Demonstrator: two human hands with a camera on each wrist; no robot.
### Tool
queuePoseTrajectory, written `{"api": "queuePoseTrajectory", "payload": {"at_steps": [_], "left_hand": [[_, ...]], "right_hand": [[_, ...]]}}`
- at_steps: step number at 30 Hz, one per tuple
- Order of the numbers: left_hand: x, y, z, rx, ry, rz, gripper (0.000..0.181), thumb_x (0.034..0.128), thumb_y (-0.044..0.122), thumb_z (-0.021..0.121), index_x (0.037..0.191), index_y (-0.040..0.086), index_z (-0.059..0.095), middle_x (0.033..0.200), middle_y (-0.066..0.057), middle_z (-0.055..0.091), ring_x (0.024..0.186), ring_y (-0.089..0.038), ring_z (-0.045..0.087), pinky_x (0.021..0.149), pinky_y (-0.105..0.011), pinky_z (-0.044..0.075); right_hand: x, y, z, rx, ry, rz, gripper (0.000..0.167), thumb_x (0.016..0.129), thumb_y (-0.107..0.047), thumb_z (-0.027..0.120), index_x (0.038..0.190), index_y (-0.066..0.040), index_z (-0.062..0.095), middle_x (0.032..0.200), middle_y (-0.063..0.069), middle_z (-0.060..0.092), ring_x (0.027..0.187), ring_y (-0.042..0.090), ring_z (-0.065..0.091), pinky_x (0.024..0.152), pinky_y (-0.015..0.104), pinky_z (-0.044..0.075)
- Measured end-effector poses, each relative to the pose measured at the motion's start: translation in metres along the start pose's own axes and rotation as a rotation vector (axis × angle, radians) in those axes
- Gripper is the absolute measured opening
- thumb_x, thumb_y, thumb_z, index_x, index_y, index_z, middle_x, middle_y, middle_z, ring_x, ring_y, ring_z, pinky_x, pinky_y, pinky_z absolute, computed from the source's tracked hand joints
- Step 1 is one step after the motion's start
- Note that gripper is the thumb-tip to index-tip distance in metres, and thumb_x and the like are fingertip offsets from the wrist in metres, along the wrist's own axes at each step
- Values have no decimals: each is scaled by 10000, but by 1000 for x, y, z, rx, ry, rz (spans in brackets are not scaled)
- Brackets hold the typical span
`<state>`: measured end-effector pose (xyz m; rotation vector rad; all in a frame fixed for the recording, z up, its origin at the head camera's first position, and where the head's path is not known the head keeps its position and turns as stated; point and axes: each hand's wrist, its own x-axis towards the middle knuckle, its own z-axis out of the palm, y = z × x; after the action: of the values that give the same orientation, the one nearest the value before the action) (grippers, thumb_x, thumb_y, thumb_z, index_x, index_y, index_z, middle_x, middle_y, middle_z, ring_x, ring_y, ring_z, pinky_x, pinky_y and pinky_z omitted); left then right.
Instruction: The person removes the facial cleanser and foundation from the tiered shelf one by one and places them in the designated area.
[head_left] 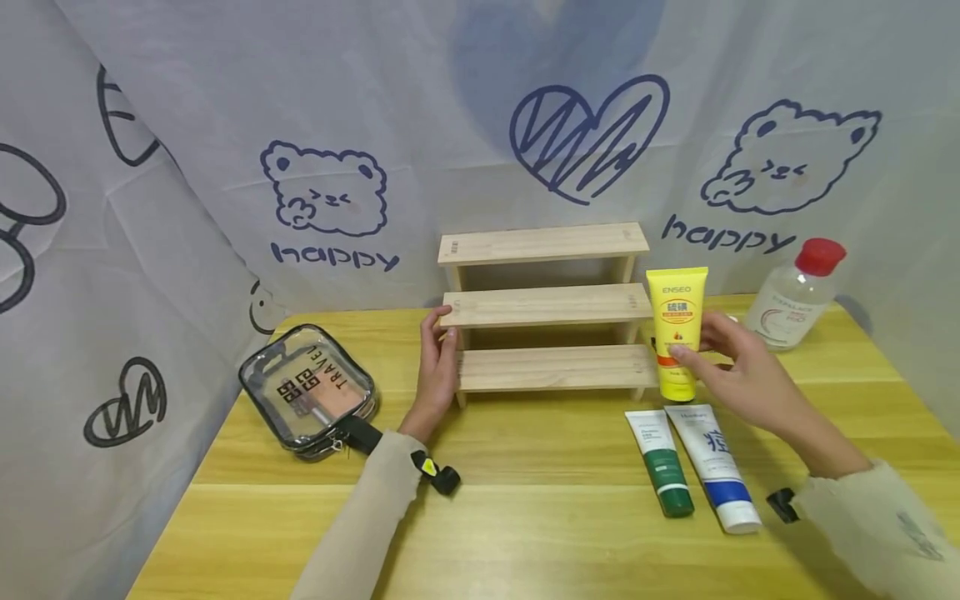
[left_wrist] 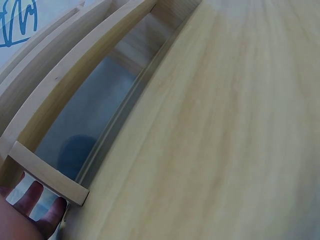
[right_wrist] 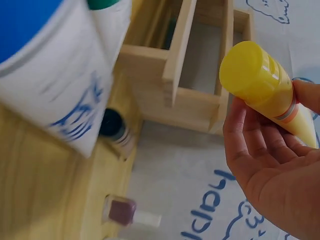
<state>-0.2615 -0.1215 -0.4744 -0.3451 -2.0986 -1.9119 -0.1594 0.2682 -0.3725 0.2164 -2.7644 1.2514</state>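
My right hand point(head_left: 742, 375) holds a yellow squeeze tube point(head_left: 677, 321), thumb on its front and fingers behind. The tube is upright, its cap end down, before the right end of a three-tier wooden shelf point(head_left: 555, 367). In the right wrist view the yellow cap point(right_wrist: 242, 67) points towards the shelf. My left hand point(head_left: 435, 371) rests against the shelf's left side, its fingertips point(left_wrist: 52, 215) by the lowest side leg. Below the yellow tube, a white-and-green tube point(head_left: 660, 462) and a white-and-blue tube point(head_left: 714, 467) lie on the wood-grain table point(head_left: 525, 517).
A clear zip pouch point(head_left: 307, 392) with a black strap lies at the left. A clear bottle with a red cap point(head_left: 821, 257) stands at the back right. The right wrist view shows a small dark-capped bottle point(right_wrist: 114, 125) and a small purplish bottle point(right_wrist: 121, 210). Printed cloth point(head_left: 450, 125) hangs behind.
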Motion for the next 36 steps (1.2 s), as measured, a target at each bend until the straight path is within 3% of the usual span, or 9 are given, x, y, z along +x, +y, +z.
{"api": "queuePoseTrajectory", "payload": {"at_steps": [8, 16, 19, 21, 24, 25, 28, 31, 36], "left_hand": [[0, -2, -1, 11, -3, 29, 395, 1187, 211, 411, 1571, 121, 415, 1276, -178, 544, 1167, -304, 528, 968, -306, 420], [6, -23, -4, 3, -16, 89, 414, 1183, 361, 442, 1579, 240, 437, 1257, -115, 559, 1148, -275, 543, 959, -340, 423], [10, -42, -7, -7, -23, 91, 410, 1184, 349, 447, 1582, 254, 433, 1272, -77, 567, 1146, -213, 549, 958, -352, 447], [13, -57, -8, -16, -24, 77, 410, 1182, 361, 455, 1585, 290, 432, 1260, -37, 569, 1149, -175, 546, 952, -345, 458], [17, -72, -8, -27, -17, 60, 417, 1179, 388, 463, 1591, 332, 435, 1261, 7, 566, 1162, -150, 539, 949, -314, 465], [15, -64, -7, -26, -19, 51, 417, 1183, 355, 453, 1597, 301, 429, 1271, -26, 568, 1175, -191, 544, 963, -335, 464], [8, -33, -4, 0, -15, 22, 414, 1192, 278, 424, 1602, 215, 416, 1310, -122, 560, 1208, -279, 538, 993, -331, 444], [1, -2, -1, 11, -15, -4, 405, 1188, 165, 400, 1588, 103, 393, 1351, -244, 521, 1232, -401, 510, 1013, -344, 416], [0, -2, -1, 8, -11, -16, 396, 1192, 167, 405, 1585, 115, 405, 1395, -221, 512, 1256, -404, 508, 1012, -295, 396]], "right_hand": [[-16, 19, -6, -36, 12, 47, 489, 1097, -289, 684, 1452, 29, 571, 1373, 276, 658, 1319, 552, 609, 999, 235, 567], [-25, 31, -11, -20, -53, 170, 675, 1124, -418, 608, 1579, 54, 451, 1458, 333, 600, 1370, 578, 550, 872, 70, 478], [-29, 37, -10, -24, -81, 207, 718, 1135, -445, 571, 1607, 69, 402, 1495, 362, 567, 1380, 578, 541, 1027, 342, 595], [-33, 41, -10, -32, -93, 228, 737, 1141, -452, 553, 1615, 84, 377, 1512, 383, 541, 1385, 589, 531, 1102, 589, 542], [-40, 48, -11, -52, -102, 249, 737, 1148, -449, 533, 1604, 107, 370, 1520, 412, 514, 1371, 606, 526, 1106, 735, 468], [-43, 51, -12, -62, -108, 256, 740, 1148, -450, 531, 1603, 111, 368, 1526, 415, 505, 1359, 600, 531, 1090, 721, 490], [-51, 59, -15, -96, -125, 266, 732, 1146, -439, 541, 1587, 124, 383, 1506, 416, 522, 1307, 570, 572, 987, 405, 610], [-57, 66, -19, -117, -151, 281, 745, 1145, -433, 545, 1576, 152, 381, 1472, 416, 548, 1251, 527, 607, 805, 152, 514], [-65, 74, -23, -145, -192, 309, 763, 1150, -428, 538, 1555, 197, 370, 1414, 419, 581, 1173, 462, 646, 753, 162, 513]]}}
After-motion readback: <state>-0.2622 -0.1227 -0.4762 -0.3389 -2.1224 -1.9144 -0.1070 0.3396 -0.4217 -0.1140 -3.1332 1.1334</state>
